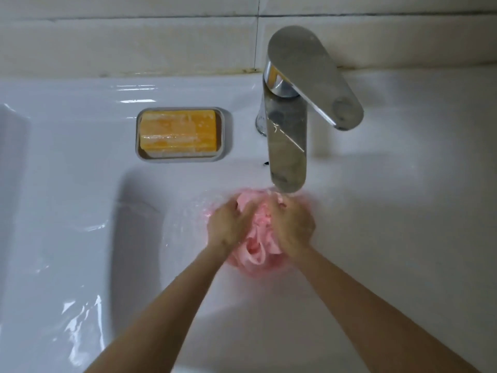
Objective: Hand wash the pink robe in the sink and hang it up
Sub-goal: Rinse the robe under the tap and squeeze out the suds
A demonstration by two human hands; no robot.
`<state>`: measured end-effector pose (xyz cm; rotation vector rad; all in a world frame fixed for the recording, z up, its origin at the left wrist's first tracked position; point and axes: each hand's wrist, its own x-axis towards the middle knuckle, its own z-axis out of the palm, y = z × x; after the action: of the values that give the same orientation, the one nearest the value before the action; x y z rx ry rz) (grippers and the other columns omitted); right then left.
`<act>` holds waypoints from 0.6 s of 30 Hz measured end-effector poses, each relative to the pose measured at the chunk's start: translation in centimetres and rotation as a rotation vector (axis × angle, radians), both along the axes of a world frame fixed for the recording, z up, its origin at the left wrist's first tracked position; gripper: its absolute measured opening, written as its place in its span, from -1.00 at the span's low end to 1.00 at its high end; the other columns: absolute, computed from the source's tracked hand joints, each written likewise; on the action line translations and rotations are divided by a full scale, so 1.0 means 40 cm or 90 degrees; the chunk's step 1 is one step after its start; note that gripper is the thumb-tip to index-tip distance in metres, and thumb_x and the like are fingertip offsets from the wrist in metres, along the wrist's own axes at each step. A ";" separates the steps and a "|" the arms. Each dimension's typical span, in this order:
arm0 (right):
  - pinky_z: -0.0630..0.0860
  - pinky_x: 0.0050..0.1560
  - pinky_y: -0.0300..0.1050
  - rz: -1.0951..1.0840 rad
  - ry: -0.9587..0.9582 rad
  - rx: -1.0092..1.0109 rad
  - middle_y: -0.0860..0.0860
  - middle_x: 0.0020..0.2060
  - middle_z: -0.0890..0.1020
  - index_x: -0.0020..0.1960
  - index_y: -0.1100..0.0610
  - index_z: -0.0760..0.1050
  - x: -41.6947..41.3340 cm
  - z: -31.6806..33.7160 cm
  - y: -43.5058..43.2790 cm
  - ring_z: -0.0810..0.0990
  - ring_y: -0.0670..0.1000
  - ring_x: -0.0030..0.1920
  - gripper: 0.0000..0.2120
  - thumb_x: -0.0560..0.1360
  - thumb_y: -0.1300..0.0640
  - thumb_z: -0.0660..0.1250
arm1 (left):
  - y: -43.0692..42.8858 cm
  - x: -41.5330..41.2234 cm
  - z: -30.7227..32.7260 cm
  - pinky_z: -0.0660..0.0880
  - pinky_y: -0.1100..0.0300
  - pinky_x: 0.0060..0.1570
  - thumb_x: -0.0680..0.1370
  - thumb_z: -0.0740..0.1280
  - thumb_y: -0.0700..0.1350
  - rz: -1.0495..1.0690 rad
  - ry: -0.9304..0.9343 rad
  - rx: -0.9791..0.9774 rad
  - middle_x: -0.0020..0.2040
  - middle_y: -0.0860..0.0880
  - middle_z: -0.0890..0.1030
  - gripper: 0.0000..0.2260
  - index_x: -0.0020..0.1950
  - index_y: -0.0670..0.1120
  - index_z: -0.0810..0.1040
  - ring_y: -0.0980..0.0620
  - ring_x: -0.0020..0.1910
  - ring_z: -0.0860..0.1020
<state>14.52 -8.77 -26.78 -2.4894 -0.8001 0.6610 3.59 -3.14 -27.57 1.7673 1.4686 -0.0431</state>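
Scrubbing step is running: the pink robe is sitting bunched into a wet wad low in the sink, right under the spout of the faucet. A pink tint is showing through the shallow water around the wad. The left hand is gripping the left side of the bundle with its fingers curled into the cloth. The right hand is clamping the right side the same way, knuckles up. Both hands are sitting close together, with folds of fabric bulging between and below them. Water is apparently running from the spout onto the top of the bundle, though blur is making the stream hard to confirm.

Further out, an orange soap bar is lying in a grey soap dish on the sink's back ledge, left of the faucet. The faucet handle is pointing out to the right. A tiled wall is running behind.

Judgement: the person is working mid-wash, rubbing or rinsing, with wringing and hanging not yet done. No suds are showing, so it could be a rinse. The next move is probably calling for squeezing the wad between both hands to push water out, then turning the handle off and lifting the robe clear of the basin. No hanger or rail is showing.
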 end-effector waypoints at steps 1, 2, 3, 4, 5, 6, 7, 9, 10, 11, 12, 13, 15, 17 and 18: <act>0.35 -0.14 -0.16 -0.003 0.067 0.001 -0.02 -0.16 0.60 0.13 -0.03 0.52 0.012 0.027 -0.012 0.57 0.06 -0.12 -0.72 0.56 -0.14 0.18 | 0.011 -0.009 0.027 0.54 0.01 0.03 0.48 0.03 0.36 0.006 -0.060 -0.066 -0.09 -0.05 0.65 -0.47 0.04 -0.01 0.54 -0.10 -0.04 0.60; 0.36 -0.11 -0.15 -0.006 0.117 0.028 -0.06 -0.15 0.57 0.21 -0.09 0.45 0.022 0.056 -0.033 0.53 0.02 -0.12 -0.71 0.54 -0.16 0.23 | 0.014 -0.019 0.055 0.53 0.00 0.04 0.47 -0.02 0.37 0.031 -0.122 -0.105 -0.10 -0.03 0.64 -0.44 0.00 -0.01 0.56 -0.09 -0.03 0.60; 0.41 -0.07 -0.14 -0.013 0.148 0.074 -0.10 -0.13 0.56 0.24 -0.14 0.40 0.030 0.085 -0.059 0.53 0.00 -0.12 -0.68 0.52 -0.17 0.26 | 0.012 -0.029 0.077 0.52 0.01 0.03 0.49 -0.05 0.36 0.069 -0.180 -0.123 -0.11 -0.04 0.64 -0.41 -0.02 -0.04 0.58 -0.08 -0.04 0.60; 0.47 -0.05 -0.11 -0.032 0.185 0.121 -0.11 -0.12 0.59 0.24 -0.18 0.39 0.030 0.114 -0.082 0.56 -0.01 -0.12 -0.66 0.50 -0.19 0.29 | 0.003 -0.039 0.092 0.51 0.03 -0.01 0.54 -0.04 0.33 0.111 -0.221 -0.111 -0.11 -0.07 0.63 -0.41 -0.06 -0.08 0.59 -0.08 -0.07 0.59; 0.53 -0.05 -0.09 -0.055 0.214 0.167 -0.10 -0.11 0.61 0.25 -0.22 0.39 0.027 0.135 -0.103 0.60 -0.02 -0.13 -0.63 0.47 -0.22 0.29 | -0.013 -0.047 0.108 0.49 0.07 -0.07 0.58 0.00 0.28 0.150 -0.244 -0.083 -0.11 -0.09 0.59 -0.48 -0.11 -0.08 0.56 -0.09 -0.09 0.58; 0.56 -0.09 -0.07 -0.073 0.219 0.196 -0.10 -0.13 0.62 0.25 -0.23 0.38 0.019 0.143 -0.126 0.61 -0.02 -0.17 -0.58 0.42 -0.28 0.27 | -0.031 -0.054 0.120 0.45 0.11 -0.13 0.59 0.07 0.23 0.180 -0.245 -0.038 -0.08 -0.09 0.53 -0.58 -0.15 -0.05 0.51 -0.11 -0.10 0.56; 0.55 -0.14 -0.07 -0.080 0.179 0.200 -0.10 -0.17 0.60 0.27 -0.22 0.38 0.014 0.139 -0.146 0.59 -0.03 -0.21 -0.50 0.37 -0.33 0.23 | -0.053 -0.062 0.121 0.41 0.15 -0.17 0.58 0.14 0.20 0.195 -0.221 0.015 -0.04 -0.07 0.45 -0.69 -0.14 0.00 0.46 -0.12 -0.10 0.55; 0.49 -0.12 -0.08 -0.009 -0.015 0.113 -0.03 -0.07 0.56 0.33 -0.13 0.37 0.016 0.109 -0.168 0.55 0.02 -0.12 -0.38 0.35 -0.37 0.16 | -0.095 -0.074 0.114 0.41 0.14 -0.19 0.49 0.25 0.23 0.166 -0.107 0.112 0.12 -0.06 0.35 -0.66 0.08 0.01 0.44 -0.14 -0.04 0.54; 0.46 -0.05 -0.02 0.063 -0.110 0.067 0.04 0.09 0.53 0.35 -0.09 0.38 0.022 0.078 -0.172 0.53 0.10 0.03 -0.37 0.37 -0.36 0.16 | -0.113 -0.077 0.098 0.45 0.10 -0.17 0.44 0.25 0.30 0.105 -0.024 0.180 0.21 -0.09 0.34 -0.51 0.21 -0.01 0.43 -0.18 0.02 0.52; 0.43 0.07 0.03 0.129 -0.163 0.047 0.10 0.27 0.44 0.36 -0.08 0.38 0.025 0.048 -0.170 0.46 0.16 0.20 -0.39 0.39 -0.33 0.18 | -0.127 -0.079 0.069 0.48 -0.03 -0.10 0.40 0.21 0.38 0.025 0.046 0.232 0.32 -0.15 0.32 -0.37 0.30 0.00 0.42 -0.24 0.13 0.48; 0.38 0.18 0.06 0.183 -0.174 0.039 0.13 0.42 0.31 0.38 -0.09 0.36 0.026 0.020 -0.163 0.35 0.19 0.35 -0.40 0.41 -0.32 0.19 | -0.137 -0.078 0.047 0.46 -0.18 0.03 0.38 0.14 0.44 -0.042 0.076 0.263 0.41 -0.20 0.28 -0.29 0.37 0.02 0.39 -0.29 0.25 0.41; 0.33 0.25 0.09 0.225 -0.162 0.035 0.12 0.50 0.17 0.41 -0.12 0.33 0.024 -0.005 -0.162 0.24 0.18 0.43 -0.40 0.42 -0.31 0.17 | -0.144 -0.077 0.023 0.38 -0.30 0.13 0.39 0.09 0.46 -0.089 0.089 0.270 0.46 -0.23 0.22 -0.27 0.42 0.04 0.35 -0.31 0.36 0.31; 0.36 0.22 0.12 0.264 -0.133 0.027 0.09 0.52 0.12 0.42 -0.16 0.29 0.013 -0.046 -0.159 0.24 0.18 0.42 -0.42 0.44 -0.29 0.14 | -0.161 -0.080 -0.032 0.32 -0.32 0.21 0.42 0.11 0.43 -0.138 0.072 0.279 0.50 -0.24 0.18 -0.27 0.45 0.03 0.30 -0.29 0.45 0.20; 0.40 0.17 0.12 0.274 -0.138 0.063 0.11 0.46 0.27 0.38 -0.14 0.33 0.000 -0.075 -0.159 0.35 0.22 0.33 -0.48 0.44 -0.23 0.17 | -0.181 -0.075 -0.061 0.42 -0.23 0.15 0.41 0.20 0.37 -0.168 0.093 0.268 0.46 -0.22 0.29 -0.30 0.42 -0.04 0.34 -0.27 0.41 0.29; 0.42 0.14 0.12 0.272 -0.138 0.089 0.13 0.39 0.35 0.34 -0.11 0.34 -0.007 -0.086 -0.160 0.40 0.23 0.27 -0.50 0.43 -0.20 0.19 | -0.187 -0.068 -0.067 0.45 -0.20 0.13 0.43 0.21 0.33 -0.171 0.094 0.270 0.42 -0.20 0.36 -0.33 0.40 -0.07 0.37 -0.25 0.37 0.34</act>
<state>14.23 -15.18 -30.22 -2.3037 -1.4319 0.4529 0.86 -10.61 -30.27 2.3427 1.4049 -0.0006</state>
